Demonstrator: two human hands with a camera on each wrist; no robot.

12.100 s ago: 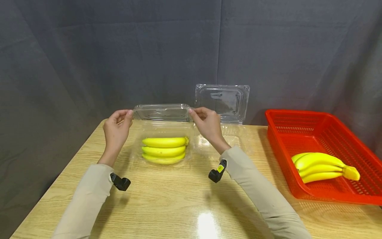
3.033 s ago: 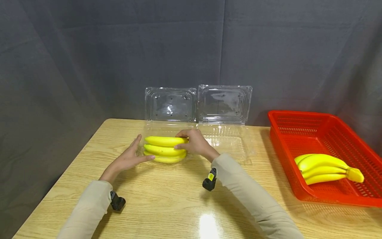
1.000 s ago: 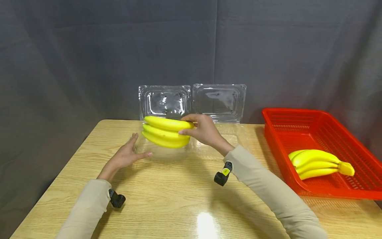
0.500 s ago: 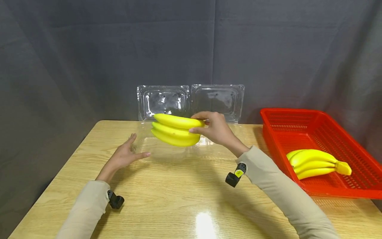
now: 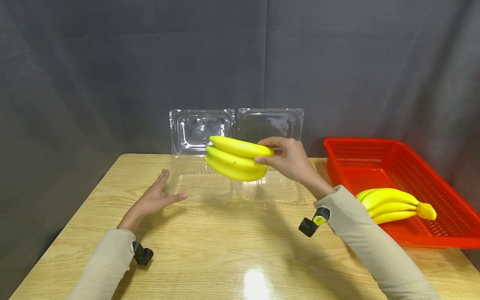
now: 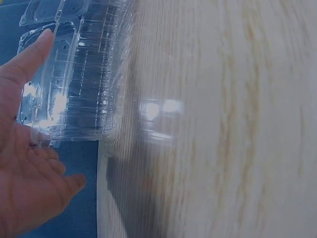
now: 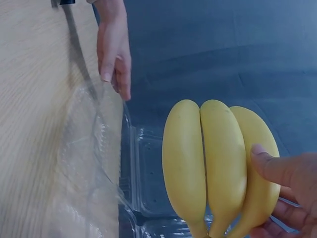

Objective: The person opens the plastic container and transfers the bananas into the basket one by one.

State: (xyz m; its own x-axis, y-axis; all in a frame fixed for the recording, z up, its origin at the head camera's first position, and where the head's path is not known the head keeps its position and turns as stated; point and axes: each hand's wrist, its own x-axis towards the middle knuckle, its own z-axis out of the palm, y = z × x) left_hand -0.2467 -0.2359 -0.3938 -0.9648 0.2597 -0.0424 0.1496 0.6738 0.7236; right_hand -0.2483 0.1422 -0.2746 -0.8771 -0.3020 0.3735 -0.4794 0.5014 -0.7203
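My right hand (image 5: pixel 294 162) pinches the stem end of a bunch of yellow bananas (image 5: pixel 236 160), raised above two clear plastic clamshell boxes. In the right wrist view, the thumb presses on one banana of the bunch (image 7: pixel 223 163) and the other fingers are behind it. My left hand (image 5: pixel 153 200), thumb and fingers spread, is at the left side of the left clamshell box (image 5: pixel 202 189) and holds nothing. The left box's lid (image 5: pixel 202 129) stands up at the back. Beside it is the right clamshell box (image 5: pixel 285 193), its lid (image 5: pixel 281 123) also raised and partly hidden by my right hand.
To the right, a red perforated plastic basket (image 5: pixel 378 146) holds another bunch of bananas (image 5: pixel 390 204). My right sleeve (image 5: pixel 375 246) overlaps its near left corner. A grey curtain (image 5: pixel 210 62) hangs behind the wooden table (image 5: pixel 210 250).
Earlier, both hands held the left box's lid, with the bananas in its base. Then my right hand gripped the bunch, lifted it out and carried it rightward. My left hand has stayed almost still lately.
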